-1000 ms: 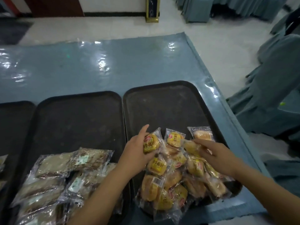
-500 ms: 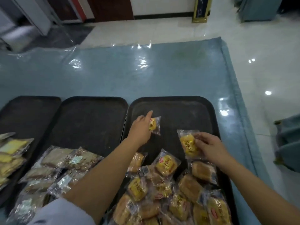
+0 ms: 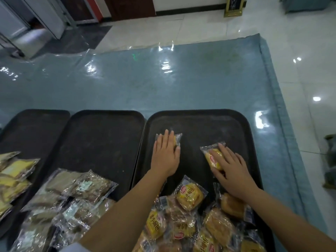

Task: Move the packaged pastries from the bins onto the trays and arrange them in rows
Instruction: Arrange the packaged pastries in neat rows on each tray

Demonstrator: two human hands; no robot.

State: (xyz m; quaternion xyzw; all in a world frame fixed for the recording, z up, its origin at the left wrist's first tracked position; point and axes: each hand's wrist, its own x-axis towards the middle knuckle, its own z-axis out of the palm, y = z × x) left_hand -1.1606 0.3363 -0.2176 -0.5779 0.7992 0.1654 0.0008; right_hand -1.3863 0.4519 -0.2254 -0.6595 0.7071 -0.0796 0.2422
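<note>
Blue, plastic-sheeted table (image 3: pixel 181 84) fills the upper half of the frame, glossy white floor tiles (image 3: pixel 309 51) at the right. Three dark rectangular trays sit side by side across the middle; I am working over the rightmost dark tray (image 3: pixel 200 120). My left hand (image 3: pixel 166 157) lies flat, fingers straight, pressing a small clear-wrapped yellow pastry (image 3: pixel 177 140) onto the tray's upper left — mostly covered, so I cannot tell its long axis. My right hand (image 3: pixel 231 170) rests with spread, straight fingers on a second clear-wrapped yellow bun (image 3: pixel 212 157), long axis running from upper left to lower right of the frame. Half a second ago both packets were pinched and lifted; now both lie down on the tray, well apart. A heap of yellow packaged buns (image 3: pixel 190 215) crowds the lower centre — brownish wrapped pastries (image 3: pixel 72 197) lie lower left.
</note>
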